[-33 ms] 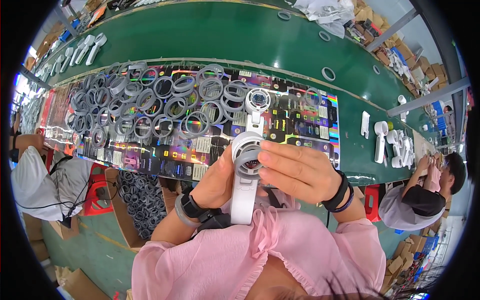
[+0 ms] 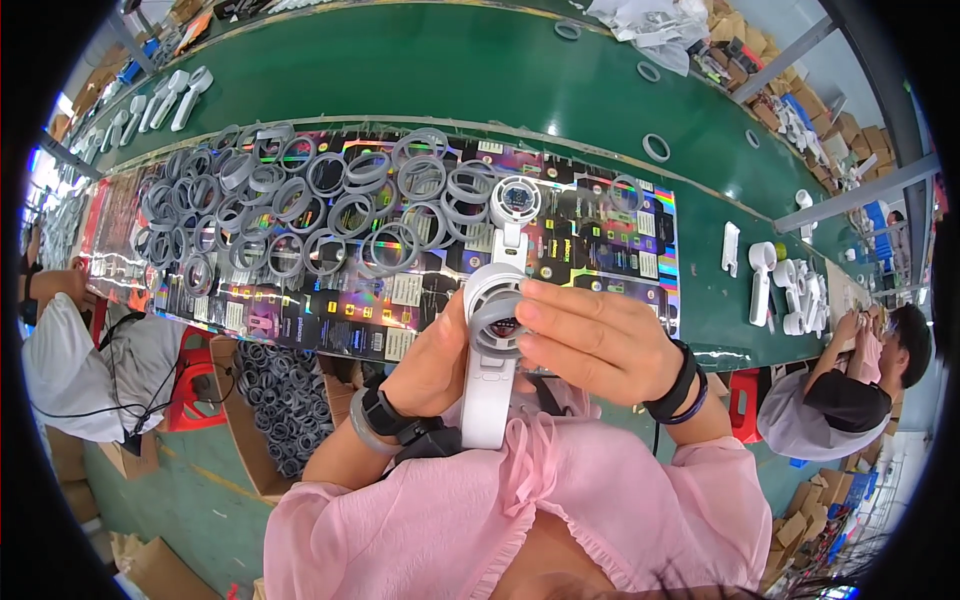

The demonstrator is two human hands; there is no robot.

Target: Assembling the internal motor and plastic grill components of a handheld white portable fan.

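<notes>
A white handheld fan stands upright before my chest, its round head towards the table. My left hand is closed round the left side of its head. With the fingertips of my right hand I hold a grey ring over the fan's round front, slightly tilted; whether it is seated there I cannot tell. Just beyond, a second white fan lies on the table with its dark centre facing up. Many loose grey rings are spread to the left of it.
Printed sheets cover the near worktable. A cardboard box of grey rings stands at lower left. More white fans lie at right, others at far left. Co-workers sit on both sides; one person is at right.
</notes>
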